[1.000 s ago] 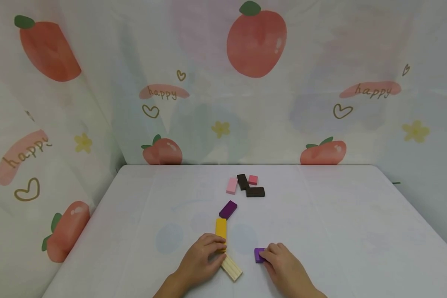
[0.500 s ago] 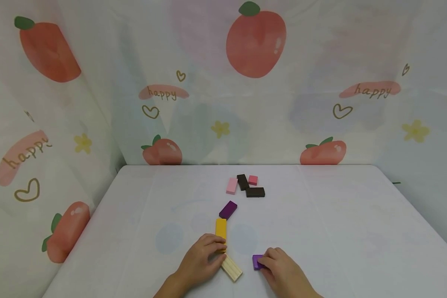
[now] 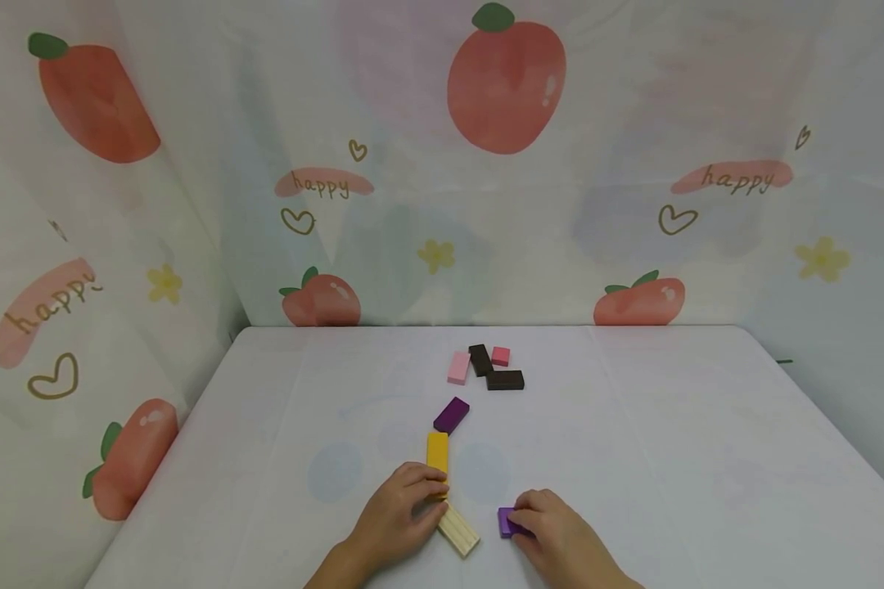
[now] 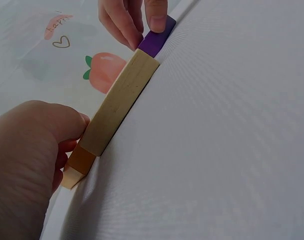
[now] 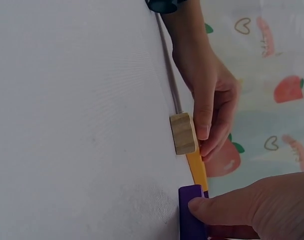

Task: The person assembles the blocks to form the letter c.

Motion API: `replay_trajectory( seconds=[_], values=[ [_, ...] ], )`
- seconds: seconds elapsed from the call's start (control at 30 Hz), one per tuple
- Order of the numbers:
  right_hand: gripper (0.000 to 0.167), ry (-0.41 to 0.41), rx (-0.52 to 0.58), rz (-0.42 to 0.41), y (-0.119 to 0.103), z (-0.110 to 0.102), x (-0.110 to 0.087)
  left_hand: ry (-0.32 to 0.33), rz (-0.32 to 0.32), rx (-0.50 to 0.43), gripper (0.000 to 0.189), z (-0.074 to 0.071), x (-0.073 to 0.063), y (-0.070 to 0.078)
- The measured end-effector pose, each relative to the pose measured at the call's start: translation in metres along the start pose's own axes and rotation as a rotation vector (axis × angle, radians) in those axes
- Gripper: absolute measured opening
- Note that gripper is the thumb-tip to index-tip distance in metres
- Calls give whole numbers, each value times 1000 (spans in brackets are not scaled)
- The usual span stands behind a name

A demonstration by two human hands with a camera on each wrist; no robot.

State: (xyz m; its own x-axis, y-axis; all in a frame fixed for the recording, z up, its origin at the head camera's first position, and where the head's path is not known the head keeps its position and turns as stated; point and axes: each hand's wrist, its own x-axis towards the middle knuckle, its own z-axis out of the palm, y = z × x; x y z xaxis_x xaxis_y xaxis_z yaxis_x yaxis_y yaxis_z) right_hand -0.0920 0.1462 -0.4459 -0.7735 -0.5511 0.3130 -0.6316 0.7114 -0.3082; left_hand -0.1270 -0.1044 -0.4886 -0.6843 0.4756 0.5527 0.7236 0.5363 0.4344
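Note:
My left hand [image 3: 399, 511] bends its fingers over the near end of a yellow block [image 3: 438, 448], the thumb beside the upper end of a plain wooden block [image 3: 460, 532]. Those two blocks meet end to end and lie at an angle on the table. To their right, my right hand [image 3: 563, 536] pinches a purple block [image 3: 505, 523] low at the tabletop, hiding much of it. In the right wrist view, the thumb presses along the side of this purple block [image 5: 186, 222]. A dark purple block [image 3: 452, 415] adjoins the yellow one's far end.
Farther back on the white table [image 3: 633, 425] lie a light pink block [image 3: 458, 367], a small pinkish-red block [image 3: 501, 356], one dark block [image 3: 480, 360] and another dark block [image 3: 506, 379]. A fruit-printed cloth [image 3: 442, 196] hangs behind the table and along its left side.
My right hand has slid the purple block nearer the front edge and slightly left, moving less in the last half second. The left hand and the other blocks stay put.

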Motion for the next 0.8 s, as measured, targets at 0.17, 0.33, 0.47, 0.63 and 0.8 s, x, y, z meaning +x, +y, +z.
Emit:
replay_trajectory(
  seconds=[0.17,0.33,0.47,0.63,0.8],
  values=[
    [19,27,7,-53,-1,2,-2,8,21,6,15,0,0,0],
    [19,4,35,-73,-2,3,-2,9,23,11,16,0,0,-1],
    [21,-69,54,-31,-4,2,-1,14,37,17,16,1,0,-1],
    [24,-147,57,8,-6,-1,1,16,46,19,17,1,1,-1],
    [26,-190,92,6,-8,-1,2,13,33,18,17,2,1,-1]
  ],
)
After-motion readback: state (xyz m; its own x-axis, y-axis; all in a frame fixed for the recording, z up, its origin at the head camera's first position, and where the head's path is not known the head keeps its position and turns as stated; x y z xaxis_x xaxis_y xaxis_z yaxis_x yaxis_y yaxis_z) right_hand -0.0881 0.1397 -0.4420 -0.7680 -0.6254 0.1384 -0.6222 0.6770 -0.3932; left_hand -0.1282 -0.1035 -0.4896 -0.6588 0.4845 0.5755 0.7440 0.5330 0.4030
